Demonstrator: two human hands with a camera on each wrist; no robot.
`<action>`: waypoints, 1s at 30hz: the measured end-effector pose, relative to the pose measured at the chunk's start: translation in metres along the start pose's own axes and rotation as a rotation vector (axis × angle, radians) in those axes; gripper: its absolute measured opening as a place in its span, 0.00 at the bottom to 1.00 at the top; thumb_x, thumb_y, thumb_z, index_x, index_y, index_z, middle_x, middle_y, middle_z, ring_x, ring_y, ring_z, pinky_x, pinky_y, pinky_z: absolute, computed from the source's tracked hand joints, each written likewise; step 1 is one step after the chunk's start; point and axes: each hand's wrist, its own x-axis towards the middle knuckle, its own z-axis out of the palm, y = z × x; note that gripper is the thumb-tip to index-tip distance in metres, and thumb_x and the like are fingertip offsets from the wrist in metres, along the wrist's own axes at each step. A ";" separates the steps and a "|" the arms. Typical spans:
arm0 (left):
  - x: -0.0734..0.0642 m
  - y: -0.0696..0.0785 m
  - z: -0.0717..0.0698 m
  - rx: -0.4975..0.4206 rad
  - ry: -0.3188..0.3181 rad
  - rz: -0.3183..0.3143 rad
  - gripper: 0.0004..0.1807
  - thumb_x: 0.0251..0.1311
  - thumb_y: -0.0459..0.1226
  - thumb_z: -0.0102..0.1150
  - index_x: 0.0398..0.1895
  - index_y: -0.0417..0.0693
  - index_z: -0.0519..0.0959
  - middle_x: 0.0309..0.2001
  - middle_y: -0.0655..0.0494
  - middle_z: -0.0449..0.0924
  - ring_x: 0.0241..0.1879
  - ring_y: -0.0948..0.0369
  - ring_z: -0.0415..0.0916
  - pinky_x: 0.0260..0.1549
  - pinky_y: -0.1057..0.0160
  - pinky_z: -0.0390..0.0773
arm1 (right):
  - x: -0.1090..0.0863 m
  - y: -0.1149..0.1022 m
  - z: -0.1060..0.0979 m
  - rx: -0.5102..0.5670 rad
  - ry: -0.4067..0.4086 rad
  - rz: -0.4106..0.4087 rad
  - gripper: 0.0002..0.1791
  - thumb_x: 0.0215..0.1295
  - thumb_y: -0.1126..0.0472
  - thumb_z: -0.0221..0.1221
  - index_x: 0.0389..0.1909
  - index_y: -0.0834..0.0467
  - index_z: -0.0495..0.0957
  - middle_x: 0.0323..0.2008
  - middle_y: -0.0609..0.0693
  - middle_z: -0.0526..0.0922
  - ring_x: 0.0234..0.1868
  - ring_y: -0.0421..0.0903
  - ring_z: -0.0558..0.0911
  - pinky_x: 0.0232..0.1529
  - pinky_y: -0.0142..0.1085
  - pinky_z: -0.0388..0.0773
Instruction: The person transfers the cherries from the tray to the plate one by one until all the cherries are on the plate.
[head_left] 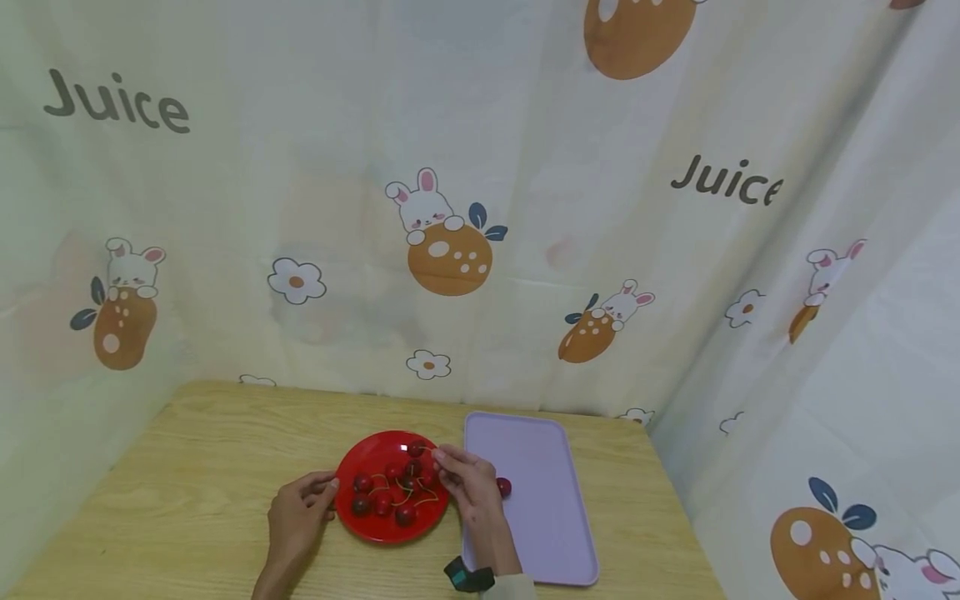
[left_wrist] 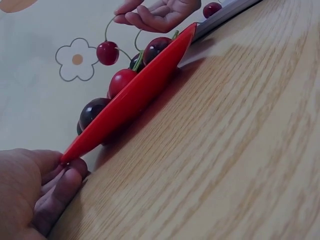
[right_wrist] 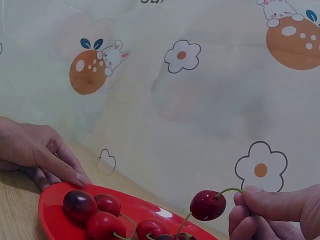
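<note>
A red plate point(head_left: 369, 452) bears several dark and bright red cherries point(right_wrist: 104, 226) with green stems. At its left rim, my left hand point(head_left: 295, 515) pinches the edge between thumb and fingers, plain in the left wrist view point(left_wrist: 35, 195). Over the plate's right side, my right hand point(head_left: 474, 485) pinches a cherry point(right_wrist: 207, 205) by its thin stem. That cherry hangs above the others, just left of the fingertips in the right wrist view. A second stem crosses close under it there.
Right of the plate lies a pale purple tray point(head_left: 536, 467) with a cherry point(head_left: 504, 487) near its left side, partly behind my right hand. Both stand on a wood-grain table point(head_left: 225, 450). A printed curtain point(head_left: 337, 208) hangs behind and at the sides.
</note>
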 end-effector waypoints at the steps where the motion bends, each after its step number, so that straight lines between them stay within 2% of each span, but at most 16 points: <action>1: 0.000 0.000 0.000 -0.003 0.002 0.003 0.15 0.77 0.35 0.64 0.60 0.36 0.86 0.50 0.37 0.91 0.28 0.63 0.87 0.27 0.68 0.87 | 0.000 0.000 0.001 -0.010 -0.001 -0.002 0.17 0.70 0.72 0.69 0.56 0.75 0.83 0.29 0.46 0.92 0.31 0.37 0.89 0.37 0.26 0.86; 7: 0.001 -0.001 -0.001 -0.021 0.010 0.019 0.15 0.76 0.36 0.66 0.59 0.36 0.87 0.48 0.38 0.92 0.26 0.64 0.86 0.27 0.68 0.87 | 0.002 0.001 0.007 -0.060 0.003 -0.022 0.24 0.69 0.72 0.71 0.62 0.79 0.79 0.31 0.47 0.93 0.31 0.38 0.89 0.37 0.27 0.86; 22: 0.000 0.000 0.001 0.002 0.021 0.024 0.14 0.76 0.35 0.66 0.58 0.36 0.87 0.48 0.38 0.92 0.26 0.64 0.86 0.26 0.68 0.86 | 0.011 0.008 0.015 -0.174 0.048 -0.101 0.19 0.64 0.72 0.74 0.53 0.78 0.85 0.30 0.49 0.94 0.29 0.37 0.90 0.35 0.27 0.88; 30: 0.000 0.002 -0.001 0.008 0.018 0.035 0.15 0.76 0.35 0.67 0.59 0.36 0.87 0.48 0.38 0.92 0.25 0.64 0.86 0.25 0.69 0.85 | 0.013 0.008 0.017 -0.223 0.076 -0.110 0.19 0.62 0.72 0.75 0.51 0.77 0.86 0.30 0.51 0.94 0.28 0.36 0.90 0.34 0.28 0.88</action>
